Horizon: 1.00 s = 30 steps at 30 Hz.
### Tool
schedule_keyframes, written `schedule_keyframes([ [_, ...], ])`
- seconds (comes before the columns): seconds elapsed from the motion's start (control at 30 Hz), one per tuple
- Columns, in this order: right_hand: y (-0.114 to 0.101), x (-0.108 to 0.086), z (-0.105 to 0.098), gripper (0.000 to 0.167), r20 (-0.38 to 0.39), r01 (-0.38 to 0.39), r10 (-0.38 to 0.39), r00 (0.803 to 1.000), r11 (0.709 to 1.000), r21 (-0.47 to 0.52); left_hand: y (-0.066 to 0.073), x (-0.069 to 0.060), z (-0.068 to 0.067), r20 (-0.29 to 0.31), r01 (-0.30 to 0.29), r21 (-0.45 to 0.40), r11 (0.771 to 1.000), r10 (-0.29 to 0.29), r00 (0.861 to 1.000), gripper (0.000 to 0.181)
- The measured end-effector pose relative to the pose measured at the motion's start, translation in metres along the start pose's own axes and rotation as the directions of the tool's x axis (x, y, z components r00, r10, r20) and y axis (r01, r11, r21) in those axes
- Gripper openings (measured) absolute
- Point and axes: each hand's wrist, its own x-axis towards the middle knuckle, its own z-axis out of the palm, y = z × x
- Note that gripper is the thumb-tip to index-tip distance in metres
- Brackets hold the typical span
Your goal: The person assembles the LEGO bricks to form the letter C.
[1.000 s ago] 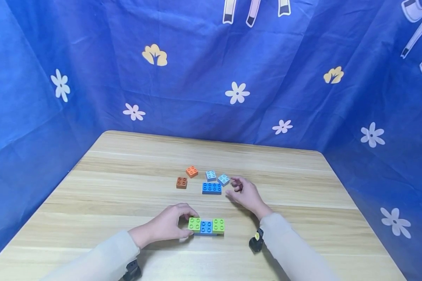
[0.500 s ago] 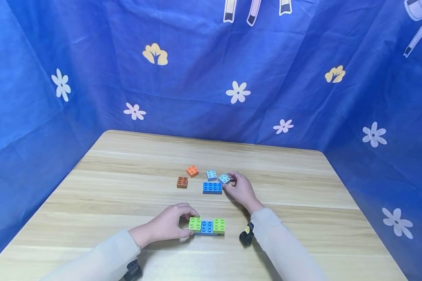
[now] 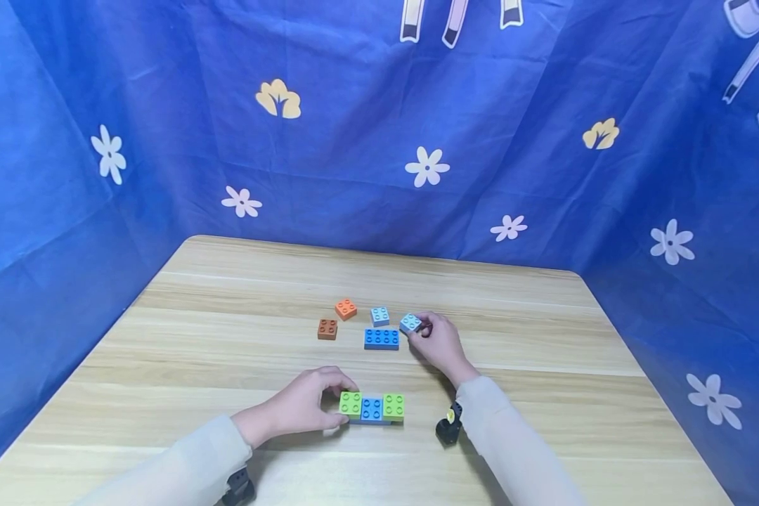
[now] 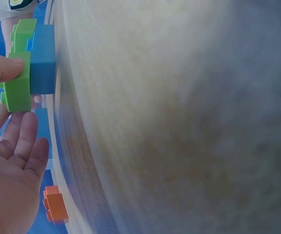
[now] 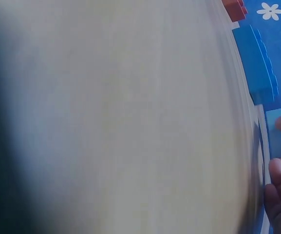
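My left hand (image 3: 300, 404) grips the left end of a small assembly, thumb in front and fingers behind. Two lime-green bricks (image 3: 393, 406) flank a blue brick (image 3: 372, 408) on top of it, over a blue base. In the left wrist view the thumb presses a green brick (image 4: 19, 90) above the blue base brick (image 4: 43, 59). My right hand (image 3: 441, 346) pinches a light-blue brick (image 3: 410, 322) between thumb and fingers, right of the others. In the right wrist view that light-blue brick (image 5: 278, 134) is partly hidden by the thumb.
A long blue brick (image 3: 381, 339) lies mid-table, with another light-blue brick (image 3: 380, 316) just behind it. To their left lie an orange brick (image 3: 346, 308) and a brown one (image 3: 327, 329). Blue patterned cloth (image 3: 354, 140) stands behind and beside the wooden table (image 3: 228, 295).
My right hand moved in to the light-blue brick, took hold of it and shifted it slightly right, away from the other light-blue brick. The left hand has kept its grip in place.
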Motion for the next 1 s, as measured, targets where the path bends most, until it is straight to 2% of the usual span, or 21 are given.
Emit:
schedule_keyframes([
  [0.13, 0.004, -0.006, -0.006, 0.039, -0.034, 0.021, -0.020, 0.999, 0.999, 0.032, 0.000, 0.000, 0.000, 0.002, 0.003, -0.004, 1.000, -0.003, 1.000, 0.036],
  [0.27, 0.004, -0.015, -0.010, 0.038, -0.048, 0.082, -0.078, 0.996, 0.993, 0.087, 0.000, 0.000, 0.000, 0.002, 0.004, -0.008, 1.000, -0.004, 1.000, 0.036],
  [0.57, -0.009, -0.039, -0.011, 0.038, 0.003, 0.165, -0.168, 0.986, 0.970, 0.178, 0.000, 0.000, -0.002, 0.004, 0.007, -0.004, 1.000, -0.007, 1.000, 0.037],
  [0.8, -0.016, -0.053, -0.006, 0.039, 0.033, 0.294, -0.309, 0.950, 0.929, 0.225, -0.001, 0.000, 0.000, 0.006, 0.008, -0.005, 1.000, -0.008, 1.000, 0.037],
  [1.0, -0.025, -0.064, -0.004, 0.039, 0.073, 0.336, -0.365, 0.928, 0.907, 0.253, -0.002, 0.000, 0.000, 0.005, 0.004, -0.001, 1.000, -0.004, 1.000, 0.037],
])
